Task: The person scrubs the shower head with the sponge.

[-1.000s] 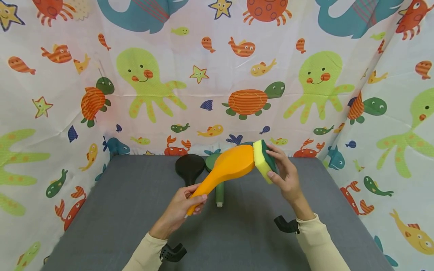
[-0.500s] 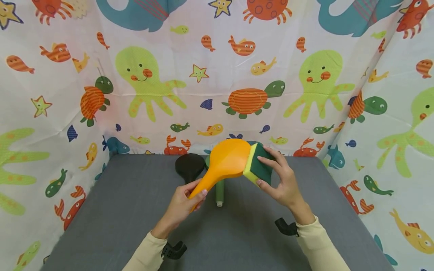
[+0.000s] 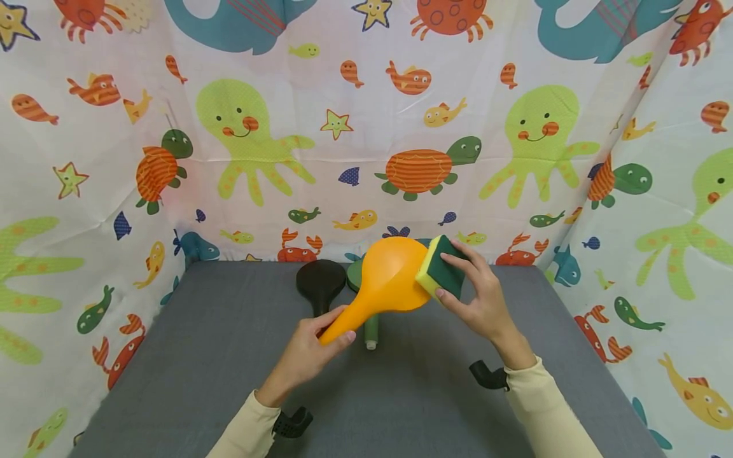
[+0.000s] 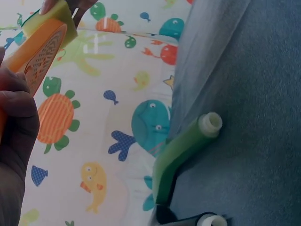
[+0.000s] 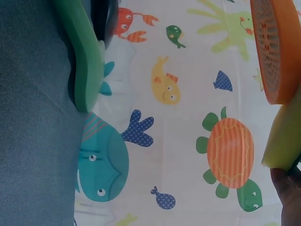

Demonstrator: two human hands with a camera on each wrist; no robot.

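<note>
The left hand [image 3: 306,353] has its fingers [image 3: 342,335] curled round the narrow handle of an orange paddle-shaped spoon [image 3: 385,284], gripping it near the handle's end, with the thumb lying along the top. The spoon is held in the air above the grey tabletop [image 3: 189,375], slanting up and away from that hand, so its broad rounded head sits well beyond the fingertips, toward the right hand. From the left wrist view the underside of the head [image 4: 41,56] shows a fine dotted or perforated pattern, though the picture is too blurred to tell which.

The right hand [image 3: 483,299] pinches a sponge [image 3: 439,268], yellow on one face and dark green on the other. The fingers [image 3: 471,256] lie over the green face and the thumb tip [image 3: 442,294] presses its lower edge. The yellow face is turned to the spoon and touches the right rim of the orange head; the right wrist view shows the yellow edge [image 5: 284,141] just beside the orange rim [image 5: 275,47].

Below the raised spoon, two more utensils lie on the tabletop near its far edge: a black spoon [image 3: 319,286] and, just beside it, a green spoon [image 3: 371,324] whose handle points toward the person. Cream sleeves [image 3: 541,407] cover both forearms. A sea-creature printed cloth [image 3: 366,127] hangs behind and to both sides of the tabletop.
</note>
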